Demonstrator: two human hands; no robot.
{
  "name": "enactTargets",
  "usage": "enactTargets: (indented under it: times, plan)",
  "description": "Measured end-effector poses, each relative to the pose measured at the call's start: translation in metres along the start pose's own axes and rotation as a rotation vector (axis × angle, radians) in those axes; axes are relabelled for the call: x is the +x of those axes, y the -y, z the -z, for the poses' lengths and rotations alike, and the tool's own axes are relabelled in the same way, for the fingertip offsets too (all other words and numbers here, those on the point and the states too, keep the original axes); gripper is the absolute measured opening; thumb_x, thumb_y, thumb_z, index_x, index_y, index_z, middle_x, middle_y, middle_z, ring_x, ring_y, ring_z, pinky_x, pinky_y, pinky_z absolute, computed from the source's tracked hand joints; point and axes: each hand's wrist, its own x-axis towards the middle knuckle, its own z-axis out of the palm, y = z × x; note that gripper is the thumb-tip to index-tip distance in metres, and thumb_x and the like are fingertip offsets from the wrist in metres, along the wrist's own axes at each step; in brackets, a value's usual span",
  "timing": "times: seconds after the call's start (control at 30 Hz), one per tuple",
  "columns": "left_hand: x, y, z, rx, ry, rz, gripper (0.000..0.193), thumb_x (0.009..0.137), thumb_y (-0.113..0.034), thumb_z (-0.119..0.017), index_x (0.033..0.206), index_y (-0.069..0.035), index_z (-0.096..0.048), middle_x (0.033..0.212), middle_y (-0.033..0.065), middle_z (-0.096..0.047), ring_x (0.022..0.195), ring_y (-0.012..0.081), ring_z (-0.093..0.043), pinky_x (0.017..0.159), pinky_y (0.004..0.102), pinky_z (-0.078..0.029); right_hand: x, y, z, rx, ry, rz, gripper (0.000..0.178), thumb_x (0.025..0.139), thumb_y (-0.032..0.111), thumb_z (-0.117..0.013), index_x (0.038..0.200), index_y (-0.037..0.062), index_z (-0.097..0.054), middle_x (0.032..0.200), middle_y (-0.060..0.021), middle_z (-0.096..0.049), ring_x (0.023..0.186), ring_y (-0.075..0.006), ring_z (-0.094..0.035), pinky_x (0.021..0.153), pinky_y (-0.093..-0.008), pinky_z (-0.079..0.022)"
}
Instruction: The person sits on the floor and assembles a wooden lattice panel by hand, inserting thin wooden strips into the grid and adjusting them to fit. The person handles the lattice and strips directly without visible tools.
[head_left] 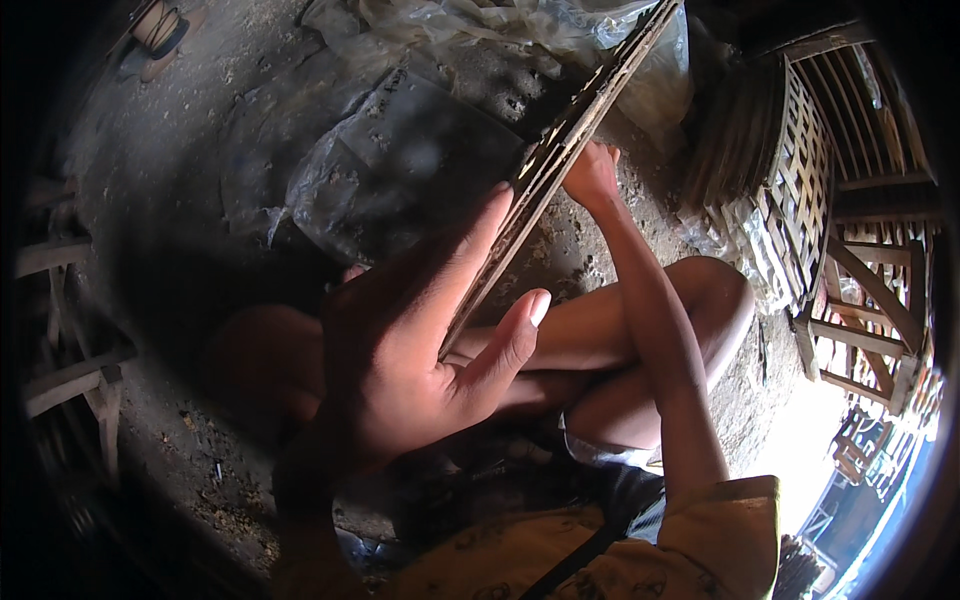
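Observation:
A slim stack of flat, brown, wood-like sheets point(545, 165) stands edge-on in front of me, slanting from lower left up to the far right. The near end sits between the thumb and fingers of my left hand point(395, 345), with the forefinger along one face and the thumb on the other side. Farther up, my right hand point(593, 178) is at the stack's right side, its fingers mostly hidden behind the edge. Below the stack are my folded legs point(690, 290).
Clear plastic sheeting point(400, 140) lies on the rough floor ahead. At the right lean several flat panels with an open woven lattice point(800, 165), beside a wooden frame point(860, 335). Wooden furniture point(75, 380) stands at the left. A spool of cord point(157, 27) lies far left.

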Motion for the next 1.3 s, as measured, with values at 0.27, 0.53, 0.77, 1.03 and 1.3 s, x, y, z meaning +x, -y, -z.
enactTargets:
  times: [0.27,0.53,0.77,1.03,1.3]
  plan:
    - [-0.003,0.008,-0.008,0.159,-0.146,-0.108,0.044,0.087,-0.006,-0.076,0.125,0.012,-0.063,0.097,0.0199,-0.073,0.083,0.0235,-0.073,0.073,0.0299,-0.056,0.011,-0.018,-0.021,0.118,0.083,-0.067,0.027,0.077,0.021,-0.068,0.096,0.006,-0.08,0.1,-0.0226,-0.075,0.1,-0.037,-0.073,0.092,-0.0434,-0.056]
    - [-0.009,-0.002,-0.006,0.195,-0.113,0.016,0.037,0.094,-0.003,-0.07,0.128,0.012,-0.063,0.106,0.0217,-0.074,0.097,0.018,-0.07,0.085,0.0283,-0.055,0.019,-0.023,-0.025,0.219,0.212,-0.007,0.024,0.075,0.018,-0.064,0.084,0.0005,-0.078,0.086,-0.0224,-0.074,0.088,-0.0357,-0.073,0.086,-0.0431,-0.057]
    - [-0.007,-0.001,-0.005,0.158,-0.144,0.014,0.037,0.095,-0.005,-0.069,0.128,0.011,-0.064,0.104,0.0197,-0.075,0.097,0.0172,-0.07,0.086,0.0289,-0.054,0.015,-0.004,-0.01,0.103,0.283,-0.024,0.024,0.085,0.018,-0.063,0.098,0.0008,-0.073,0.106,-0.0246,-0.071,0.105,-0.0399,-0.068,0.093,-0.0476,-0.053]
    - [-0.001,0.001,-0.005,0.156,-0.168,-0.02,0.036,0.096,-0.004,-0.067,0.128,0.012,-0.063,0.108,0.0215,-0.074,0.1,0.0192,-0.07,0.088,0.0303,-0.055,0.01,0.005,0.007,0.012,0.24,0.159,0.021,0.087,0.017,-0.066,0.091,-0.0037,-0.071,0.09,-0.0267,-0.069,0.092,-0.0437,-0.068,0.081,-0.0503,-0.052]
    - [-0.002,-0.006,0.004,0.317,-0.093,0.017,0.035,0.096,-0.006,-0.067,0.127,0.011,-0.065,0.106,0.0253,-0.075,0.097,0.0221,-0.074,0.085,0.0309,-0.056,0.011,0.015,-0.012,-0.078,0.257,0.251,0.016,0.09,0.009,-0.055,0.087,-0.0032,-0.065,0.085,-0.0254,-0.066,0.083,-0.0388,-0.067,0.08,-0.051,-0.053]
